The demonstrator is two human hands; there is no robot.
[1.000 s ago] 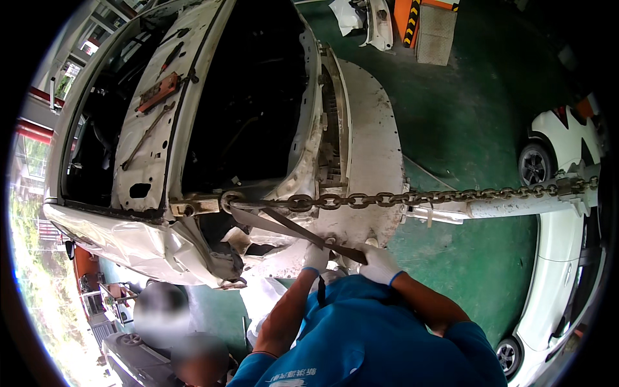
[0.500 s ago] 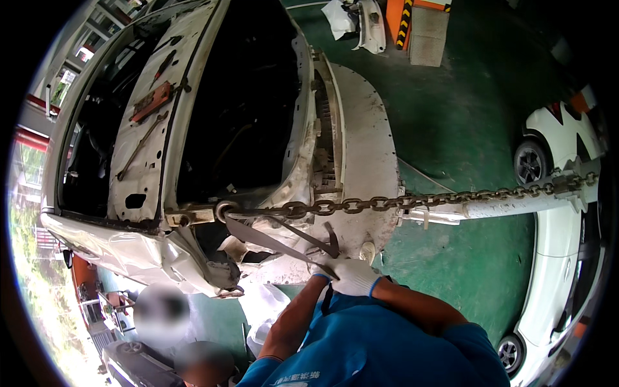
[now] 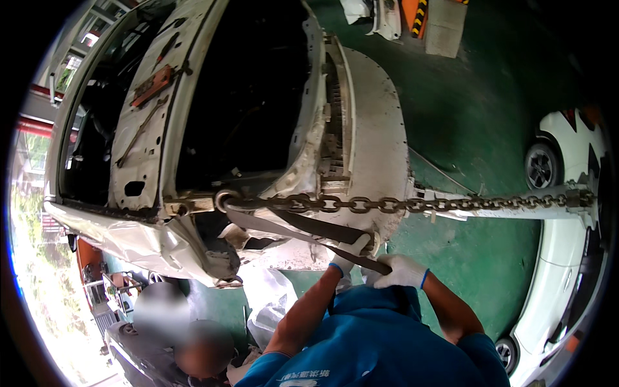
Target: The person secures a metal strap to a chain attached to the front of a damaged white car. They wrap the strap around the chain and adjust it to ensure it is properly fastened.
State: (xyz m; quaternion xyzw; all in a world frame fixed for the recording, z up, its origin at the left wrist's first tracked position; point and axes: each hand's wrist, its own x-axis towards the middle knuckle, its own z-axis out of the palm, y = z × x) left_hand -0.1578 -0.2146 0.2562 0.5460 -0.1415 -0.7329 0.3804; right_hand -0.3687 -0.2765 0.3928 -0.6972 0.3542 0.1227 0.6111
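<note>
A flat grey-brown strap (image 3: 284, 236) runs in two lengths from a metal ring (image 3: 224, 199) at the damaged corner of a white car body (image 3: 148, 248). My left hand (image 3: 349, 258), in a white knit glove, closes on the strap's far length. My right hand (image 3: 403, 270), gloved the same way, grips the end of the nearer length, a little right of the left hand and closer to my body. Above both hands a rusty chain (image 3: 387, 205) stretches level from the ring to a post at the right. The fingertips are partly hidden by strap and gloves.
Loose tools, among them a red one (image 3: 153, 86), lie on the car body. A pale metal platform (image 3: 377, 122) sits beyond my hands. White cars (image 3: 564, 277) stand at the right on the green floor. Two people with blurred heads are at the lower left.
My hands, together on the strap before, are now apart: the left has moved up and forward, the right to the right, drawing the strap's end out. The view has shifted slightly.
</note>
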